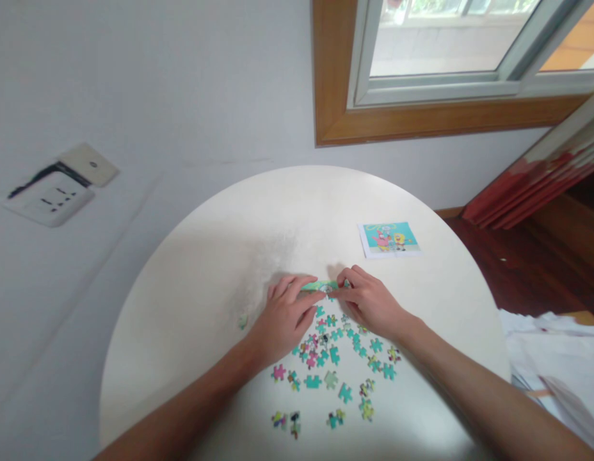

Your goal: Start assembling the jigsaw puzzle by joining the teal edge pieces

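A short joined strip of jigsaw puzzle [326, 287], teal and green with a white patch, lies on the white round table [191, 275]. My left hand [286, 314] rests flat over the strip's left part, fingers spread, one fingertip pressing near the white patch. From the other side my right hand [369, 298] has its fingers curled, with a puzzle piece [346, 283] partly showing at their tips; its lower finger also touches the strip. Much of the strip is hidden beneath my hands. Loose puzzle pieces [334, 355], teal, pink and yellow, are scattered just below.
A cartoon picture sheet [390, 240] lies at the back right of the table. One pale piece [242, 321] sits apart on the left. Papers [556, 358] are piled right of the table. Behind are a wall socket [52, 197], a window [436, 45] and a red curtain [532, 182].
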`<state>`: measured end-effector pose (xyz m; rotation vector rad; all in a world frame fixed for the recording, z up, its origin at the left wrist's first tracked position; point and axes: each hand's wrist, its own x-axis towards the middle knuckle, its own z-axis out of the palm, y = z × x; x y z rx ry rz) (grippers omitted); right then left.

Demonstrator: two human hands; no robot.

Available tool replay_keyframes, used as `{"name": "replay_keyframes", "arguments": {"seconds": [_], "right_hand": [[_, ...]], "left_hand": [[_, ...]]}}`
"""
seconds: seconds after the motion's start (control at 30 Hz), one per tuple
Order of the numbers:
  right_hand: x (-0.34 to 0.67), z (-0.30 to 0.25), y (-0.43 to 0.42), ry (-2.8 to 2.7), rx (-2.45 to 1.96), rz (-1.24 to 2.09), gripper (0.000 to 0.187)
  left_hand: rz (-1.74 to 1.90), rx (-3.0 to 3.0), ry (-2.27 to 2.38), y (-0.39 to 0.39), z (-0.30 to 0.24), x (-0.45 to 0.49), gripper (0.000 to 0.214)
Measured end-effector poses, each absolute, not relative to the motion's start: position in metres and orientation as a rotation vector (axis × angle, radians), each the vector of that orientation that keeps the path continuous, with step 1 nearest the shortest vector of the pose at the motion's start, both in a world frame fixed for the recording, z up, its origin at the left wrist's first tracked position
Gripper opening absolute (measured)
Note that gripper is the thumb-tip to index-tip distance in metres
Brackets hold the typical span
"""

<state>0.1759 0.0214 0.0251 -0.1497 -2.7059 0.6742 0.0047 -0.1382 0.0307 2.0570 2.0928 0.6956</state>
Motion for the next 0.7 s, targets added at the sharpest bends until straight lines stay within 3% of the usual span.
{"name": "replay_keyframes", "arguments": {"seconds": [0.23, 0.43, 0.57, 0.7], "right_hand": [[0.175, 0.024, 0.026, -2.516, -0.32, 0.727, 0.036], [0.175, 0.024, 0.03, -2.518, -0.423, 0.72, 0.017], [0.176, 0.024, 0.029, -2.612, -0.459, 0.733, 0.025], [0.178, 0.025, 0.031, -2.631, -0.478, 0.736, 0.021]], "left_hand": [[0.712, 2.04, 2.195, -0.138, 0.031, -0.001, 0.035], [0.694, 1.944, 2.289, -0.139, 0.03, -0.019, 0.027], [0.742, 1.83, 2.32, -0.139, 0.026, -0.032, 0.025], [0.788, 1.657, 2.311, -0.14, 0.025, -0.043, 0.023]]}}
